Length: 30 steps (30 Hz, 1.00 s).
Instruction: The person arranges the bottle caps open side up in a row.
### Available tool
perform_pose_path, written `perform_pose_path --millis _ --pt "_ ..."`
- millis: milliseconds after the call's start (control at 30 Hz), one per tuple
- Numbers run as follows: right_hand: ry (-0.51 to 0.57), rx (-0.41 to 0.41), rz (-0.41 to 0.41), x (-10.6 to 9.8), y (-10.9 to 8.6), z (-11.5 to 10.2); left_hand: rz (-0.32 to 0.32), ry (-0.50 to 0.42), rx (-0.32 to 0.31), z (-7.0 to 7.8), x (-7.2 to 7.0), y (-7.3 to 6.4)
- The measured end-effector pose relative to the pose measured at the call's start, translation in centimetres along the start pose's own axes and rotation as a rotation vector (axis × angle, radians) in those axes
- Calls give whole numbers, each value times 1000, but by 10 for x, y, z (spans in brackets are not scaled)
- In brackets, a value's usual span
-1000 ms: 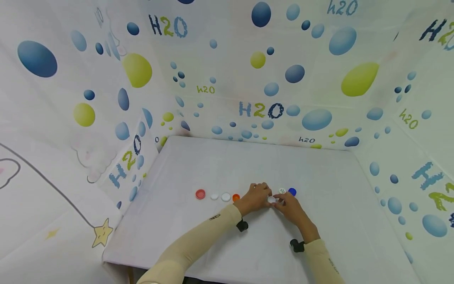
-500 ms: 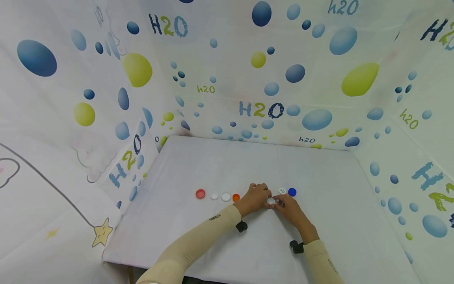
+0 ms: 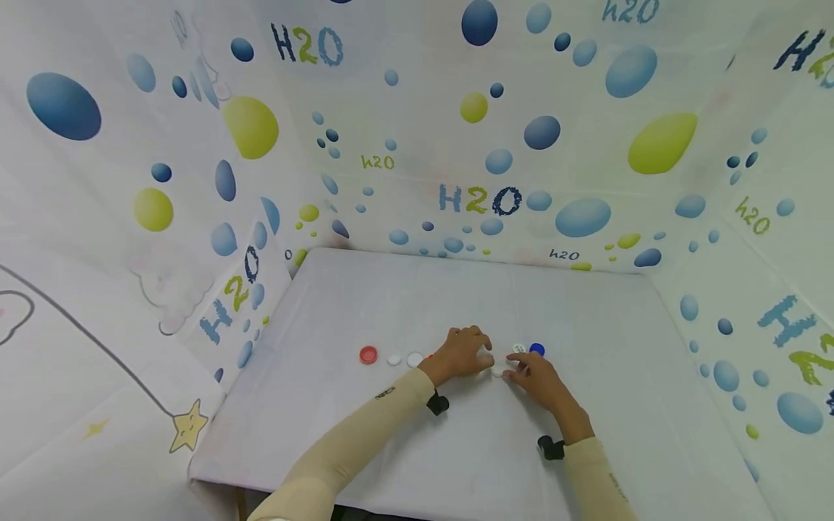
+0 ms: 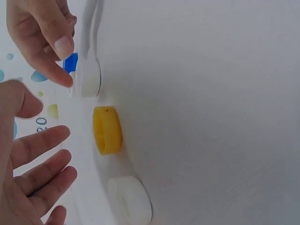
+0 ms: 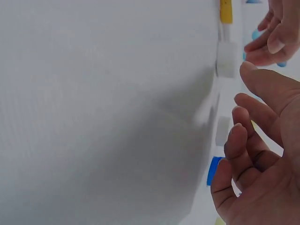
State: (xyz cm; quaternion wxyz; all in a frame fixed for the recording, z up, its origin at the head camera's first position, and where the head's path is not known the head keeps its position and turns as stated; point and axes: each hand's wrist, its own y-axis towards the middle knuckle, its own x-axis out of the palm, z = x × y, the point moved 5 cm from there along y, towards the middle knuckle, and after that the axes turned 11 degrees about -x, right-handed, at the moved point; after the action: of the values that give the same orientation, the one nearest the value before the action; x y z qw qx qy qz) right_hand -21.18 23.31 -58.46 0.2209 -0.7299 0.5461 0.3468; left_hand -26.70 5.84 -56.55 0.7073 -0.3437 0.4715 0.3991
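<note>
A white bottle cap (image 3: 497, 373) lies on the table between the two hands. My left hand (image 3: 461, 353) is just left of it, with fingers spread and holding nothing. On the cap's other side my right hand (image 3: 536, 378) is close by, its thumb and fingers apart; in the right wrist view the thumb tip is beside the white cap (image 5: 226, 58). The left wrist view shows a yellow cap (image 4: 107, 130) and another white cap (image 4: 130, 201) near my left hand (image 4: 33, 159). In the head view the left hand hides the yellow cap.
Left of the hands, a red cap (image 3: 368, 354), two white caps (image 3: 394, 359) and a partly covered orange cap (image 3: 431, 356) form a row. Beyond the right hand lie a printed white cap (image 3: 518, 349) and a blue cap (image 3: 537, 349). Printed cloth walls (image 3: 430, 170) enclose the white-covered table (image 3: 404, 289).
Both hands have let go of the white cap, which now lies on the table. The left hand has drawn back leftward, its fingers spreading, and the right hand's fingers have opened.
</note>
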Motion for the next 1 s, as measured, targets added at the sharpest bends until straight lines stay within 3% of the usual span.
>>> perform_pose_path --millis 200,367,700,1000 --pt "-60 -30 76 -12 3 5 54 -57 -21 -5 -10 5" --pt "-59 -23 109 -16 4 8 52 -44 -28 -1 -9 9" --pt "-109 40 121 -22 8 8 18 93 9 24 -3 24" --pt "-149 109 103 -22 10 12 -1 187 6 38 8 38"
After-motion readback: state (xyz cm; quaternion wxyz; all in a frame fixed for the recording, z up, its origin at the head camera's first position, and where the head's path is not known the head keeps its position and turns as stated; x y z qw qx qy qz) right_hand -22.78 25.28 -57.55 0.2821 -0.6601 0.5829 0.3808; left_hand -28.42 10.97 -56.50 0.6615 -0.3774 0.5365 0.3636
